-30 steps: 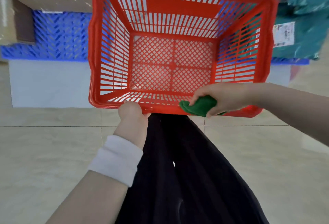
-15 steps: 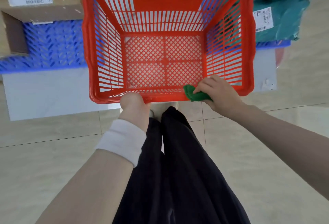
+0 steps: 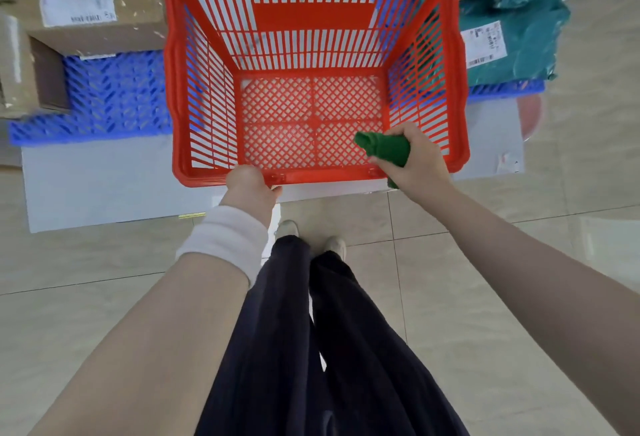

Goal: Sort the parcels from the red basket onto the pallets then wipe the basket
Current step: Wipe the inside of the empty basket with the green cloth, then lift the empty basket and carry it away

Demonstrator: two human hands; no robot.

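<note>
The red basket (image 3: 311, 20) fills the upper middle of the head view, with nothing on its mesh floor. My left hand (image 3: 251, 186), a white wristband on its wrist, grips the basket's near rim. Inside the near right corner, my right hand (image 3: 414, 158) holds a bunched green cloth (image 3: 384, 148). Cardboard parcels (image 3: 93, 20) lie on a blue pallet (image 3: 107, 96) to the left. Teal bagged parcels (image 3: 512, 47) lie on a second blue pallet (image 3: 505, 89) to the right.
The pallets lie on a white platform (image 3: 104, 186) just beyond my feet. Beige floor tiles (image 3: 519, 297) spread around my dark trousers (image 3: 311, 349) and shoes (image 3: 287, 227).
My right hand has carried the green cloth from the outside of the near rim up and over it, into the basket's near right corner. The basket now shows more squarely from above.
</note>
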